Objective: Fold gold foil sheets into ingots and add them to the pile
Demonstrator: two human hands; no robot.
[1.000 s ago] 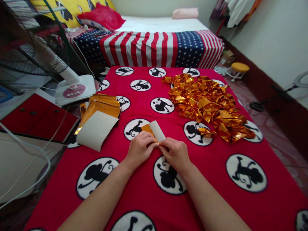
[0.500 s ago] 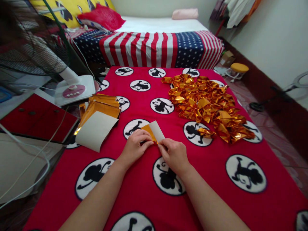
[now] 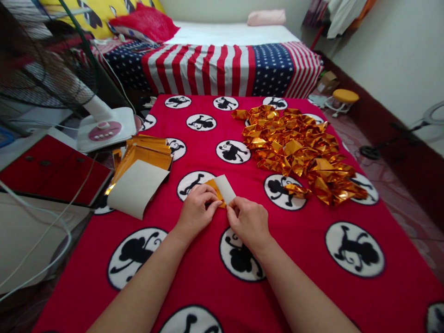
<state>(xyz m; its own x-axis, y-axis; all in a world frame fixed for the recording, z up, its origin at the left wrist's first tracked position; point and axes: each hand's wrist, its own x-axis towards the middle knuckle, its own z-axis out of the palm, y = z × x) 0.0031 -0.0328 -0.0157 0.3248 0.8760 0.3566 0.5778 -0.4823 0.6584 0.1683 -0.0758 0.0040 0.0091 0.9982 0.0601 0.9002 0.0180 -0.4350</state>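
Between my hands lies a small sheet of gold foil paper, partly folded, with its pale back showing on the right and gold on the left. My left hand pinches its left side between thumb and fingers. At the near right edge, the thumb and fingertips of my right hand grip the same sheet. To the left rests a stack of gold foil sheets, its top one turned pale side up. Many folded gold foil pieces are heaped at the right, beyond my right hand.
A red cloth with monkey prints covers the surface under my hands. At the left stand a white fan and a red panel with cables. Behind is a bed with a striped, starred cover. A yellow stool stands at the right.
My left thumb and fingertips have shifted slightly on the foil paper's near edge. Both hands stay on the sheet, and the view has moved very slightly.
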